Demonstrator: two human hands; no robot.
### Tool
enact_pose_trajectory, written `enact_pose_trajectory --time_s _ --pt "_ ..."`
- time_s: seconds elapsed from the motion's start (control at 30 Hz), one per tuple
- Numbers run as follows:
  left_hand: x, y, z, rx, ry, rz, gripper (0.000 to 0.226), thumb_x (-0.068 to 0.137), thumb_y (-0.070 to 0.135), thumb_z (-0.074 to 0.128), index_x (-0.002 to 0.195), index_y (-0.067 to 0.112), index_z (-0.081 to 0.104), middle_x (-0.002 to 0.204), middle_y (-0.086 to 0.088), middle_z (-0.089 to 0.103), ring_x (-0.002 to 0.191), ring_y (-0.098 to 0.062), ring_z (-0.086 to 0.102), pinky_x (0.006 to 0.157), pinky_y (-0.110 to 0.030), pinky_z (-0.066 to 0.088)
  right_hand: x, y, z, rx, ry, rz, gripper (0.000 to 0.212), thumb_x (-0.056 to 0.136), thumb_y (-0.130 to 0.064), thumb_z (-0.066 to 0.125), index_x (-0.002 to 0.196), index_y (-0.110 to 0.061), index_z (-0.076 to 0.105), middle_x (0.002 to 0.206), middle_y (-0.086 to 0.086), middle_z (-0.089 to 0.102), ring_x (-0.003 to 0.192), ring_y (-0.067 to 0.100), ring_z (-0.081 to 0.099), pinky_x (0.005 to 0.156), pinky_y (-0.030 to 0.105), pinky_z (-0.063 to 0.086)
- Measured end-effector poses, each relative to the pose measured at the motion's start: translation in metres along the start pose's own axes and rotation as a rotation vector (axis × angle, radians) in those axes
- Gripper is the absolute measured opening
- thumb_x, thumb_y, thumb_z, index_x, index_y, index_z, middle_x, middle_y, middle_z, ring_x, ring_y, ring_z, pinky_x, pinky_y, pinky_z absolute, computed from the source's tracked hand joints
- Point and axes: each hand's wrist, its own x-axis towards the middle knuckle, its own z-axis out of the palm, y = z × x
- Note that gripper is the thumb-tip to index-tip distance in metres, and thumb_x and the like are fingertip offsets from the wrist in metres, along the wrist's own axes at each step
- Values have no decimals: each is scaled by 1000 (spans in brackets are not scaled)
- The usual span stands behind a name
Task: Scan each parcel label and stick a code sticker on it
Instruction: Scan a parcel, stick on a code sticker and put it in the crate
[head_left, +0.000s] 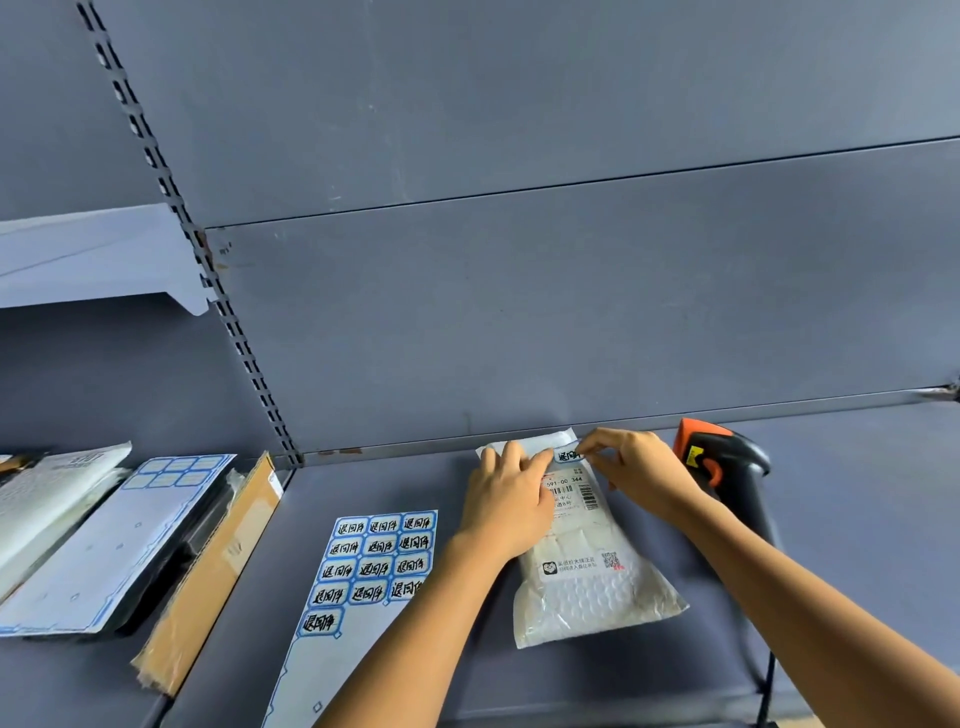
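A white bubble-mailer parcel (587, 587) lies on the grey shelf, its printed shipping label (571, 493) facing up near the far end. My left hand (506, 501) rests flat on the parcel's left side, fingers straight, holding it down. My right hand (636, 470) pinches a blue-edged code sticker (567, 456) at the label's top edge. A sticker sheet (371, 566) with several blue-framed stickers lies to the left of the parcel. The orange and black barcode scanner (724, 462) stands just right of my right hand.
Left of a slotted upright (244, 343), more parcels are stacked: a brown cardboard parcel (218, 571), a used sticker sheet (119, 545) over a dark parcel, and white mailers (47, 499). The scanner's cable (769, 686) runs down the right. A shelf back wall (519, 312) rises behind.
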Motion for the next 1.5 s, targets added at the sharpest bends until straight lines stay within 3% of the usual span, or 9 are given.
enact_pose_trajectory --time_s 0.27,0.4,0.57,0.67,0.8,1.2,1.3,1.4,1.5 --pt "6 0 2 53 -62 13 51 97 32 31 147 31 23 125 -5 39 114 -28 34 97 -38 34 5 -3 -2 29 -16 -14 22 93 -14 50 96 -24 69 64 -19 59 58 8 57 67 26 47" --pt "12 4 0 107 -117 20 48 96 31 31 145 33 29 121 -7 38 113 -30 34 97 -41 32 7 -4 -3 24 -33 0 22 92 -13 50 94 -23 69 62 -14 57 62 19 61 68 29 48" --pt "24 12 -1 161 -22 124 32 93 23 41 121 14 55 122 -8 47 115 -29 42 97 -39 31 7 0 3 90 -13 90 22 90 -12 49 94 -24 67 68 -10 62 51 8 56 55 20 45" --pt "22 22 7 51 56 102 35 82 23 33 94 8 63 95 -7 61 88 -26 62 75 -29 49 5 3 11 297 80 262 21 88 -12 51 98 -21 66 82 0 70 69 15 66 69 25 51" --pt "21 16 18 -28 64 153 79 75 40 8 137 10 46 121 -10 54 107 -31 51 92 -38 42 -1 -2 20 410 7 371 17 86 -16 56 98 -11 67 88 6 67 81 17 59 78 32 52" --pt "24 15 22 -44 77 133 84 70 43 1 137 20 46 130 -5 45 114 -28 41 98 -37 33 -17 -5 15 611 -95 354 9 77 -13 71 85 -12 68 88 7 72 80 18 65 82 39 53" --pt "24 15 21 -98 79 70 78 75 40 7 143 17 36 136 -4 42 118 -25 39 102 -32 29 -21 -10 9 671 -167 374 38 63 -25 72 85 5 65 78 15 67 73 22 59 71 40 49" --pt "21 14 20 -199 107 -68 70 81 31 19 147 10 26 142 -9 38 124 -27 35 106 -32 24 -30 -13 4 804 -232 438 40 66 -16 76 91 12 63 85 24 66 75 27 59 72 37 47" --pt "13 9 20 -319 234 -224 51 92 19 39 141 6 35 139 -12 43 122 -29 38 104 -35 27 -45 -16 -3 835 -323 499 56 60 -26 81 96 12 61 92 26 67 78 32 61 74 39 49"
